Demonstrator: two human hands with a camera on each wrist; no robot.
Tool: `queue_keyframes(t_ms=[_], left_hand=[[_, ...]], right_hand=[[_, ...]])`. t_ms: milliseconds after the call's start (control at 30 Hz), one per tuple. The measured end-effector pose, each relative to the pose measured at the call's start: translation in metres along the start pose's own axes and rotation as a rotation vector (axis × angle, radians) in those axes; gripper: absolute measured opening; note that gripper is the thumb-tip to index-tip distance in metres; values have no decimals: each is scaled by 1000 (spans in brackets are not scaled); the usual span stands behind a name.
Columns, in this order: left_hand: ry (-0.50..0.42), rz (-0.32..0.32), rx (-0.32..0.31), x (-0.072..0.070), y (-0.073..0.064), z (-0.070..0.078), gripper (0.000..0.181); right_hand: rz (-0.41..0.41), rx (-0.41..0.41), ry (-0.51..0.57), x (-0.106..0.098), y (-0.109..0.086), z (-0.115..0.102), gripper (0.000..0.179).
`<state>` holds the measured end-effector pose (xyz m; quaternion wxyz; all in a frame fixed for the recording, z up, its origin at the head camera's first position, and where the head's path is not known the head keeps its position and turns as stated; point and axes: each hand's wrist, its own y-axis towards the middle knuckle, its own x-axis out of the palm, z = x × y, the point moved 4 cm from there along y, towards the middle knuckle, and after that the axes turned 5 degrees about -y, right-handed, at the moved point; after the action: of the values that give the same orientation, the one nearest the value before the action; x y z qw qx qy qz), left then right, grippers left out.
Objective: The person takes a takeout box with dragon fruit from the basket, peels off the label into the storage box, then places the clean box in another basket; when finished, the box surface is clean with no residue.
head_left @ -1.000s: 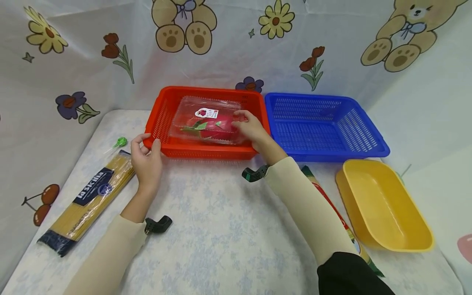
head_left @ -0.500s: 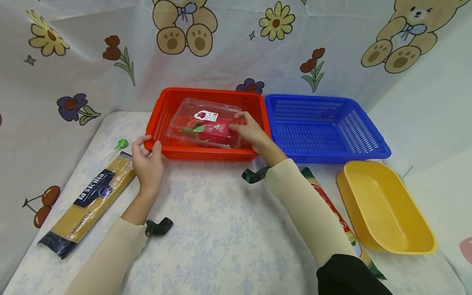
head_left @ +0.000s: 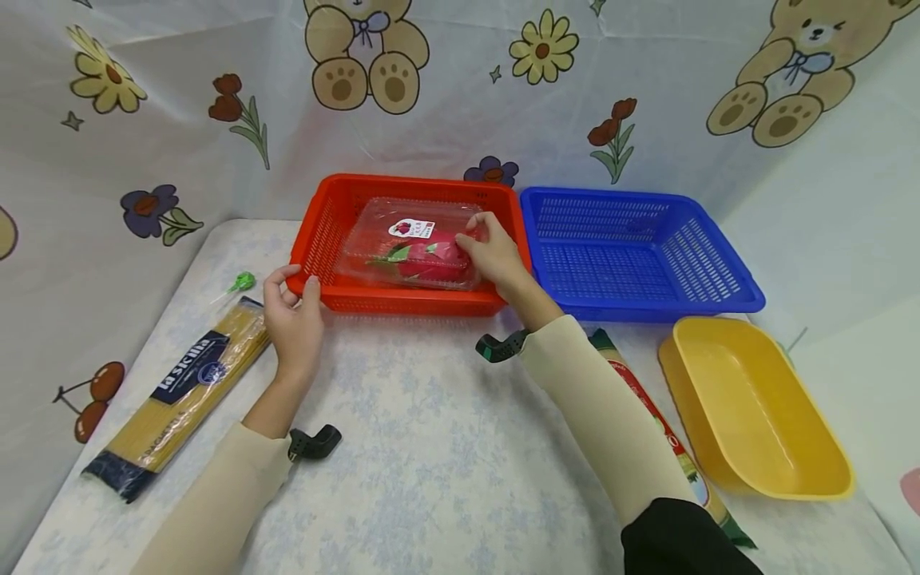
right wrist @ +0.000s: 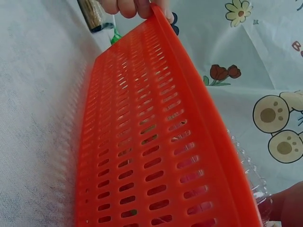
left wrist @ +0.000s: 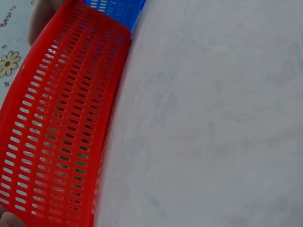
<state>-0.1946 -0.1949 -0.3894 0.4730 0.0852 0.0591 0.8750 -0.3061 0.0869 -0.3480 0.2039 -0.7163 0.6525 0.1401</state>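
Observation:
A clear plastic clamshell box (head_left: 384, 220) lies inside the red basket (head_left: 402, 303) in the head view. Through its lid a pink dragon fruit (head_left: 438, 262) shows, below a white label. My right hand (head_left: 497, 255) pinches the box at its right end, thumb on the lid; the lower fingers are hidden. With my left hand (head_left: 293, 323) I grip the basket's near left corner. In the right wrist view that left hand (right wrist: 130, 6) appears at the basket's far end. The left wrist view shows the basket's perforated wall (left wrist: 71, 118).
A blue basket (head_left: 611, 255) stands right of the red one, with a yellow tub (head_left: 755, 399) nearer. A long red and green packet (head_left: 650, 407) lies partly under my right forearm. On the left are a spaghetti packet (head_left: 194, 383) and a small green-wrapped item (head_left: 243, 281).
The clear box slid slightly toward the near left, then back a little to the right, with my right hand on it. My left hand stays on the basket corner. The view shifted slightly.

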Motion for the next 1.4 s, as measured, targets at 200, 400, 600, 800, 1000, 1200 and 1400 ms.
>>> queue_keyframes(t_ms=[200, 400, 600, 800, 1000, 1200, 1400], left_hand=[[-14, -17, -2, 2, 7, -7, 35], [18, -15, -26, -2, 6, -11, 35], [24, -17, -30, -2, 5, -11, 36], [17, -14, -14, -2, 4, -10, 39], [5, -10, -26, -2, 3, -11, 36], [13, -7, -45, -2, 3, -11, 34], [-5, -8, -47, -1, 4, -11, 34]], right_hand=[[85, -21, -25, -6, 2, -4, 18], [136, -50, -25, -8, -3, -6, 16], [201, -37, 107, -14, -8, -6, 11], [217, -32, 281, -25, -16, -6, 10], [234, -51, 356, -42, -30, -6, 16], [235, -73, 459, -56, -50, -8, 20], [233, -122, 491, -64, -69, -12, 21]])
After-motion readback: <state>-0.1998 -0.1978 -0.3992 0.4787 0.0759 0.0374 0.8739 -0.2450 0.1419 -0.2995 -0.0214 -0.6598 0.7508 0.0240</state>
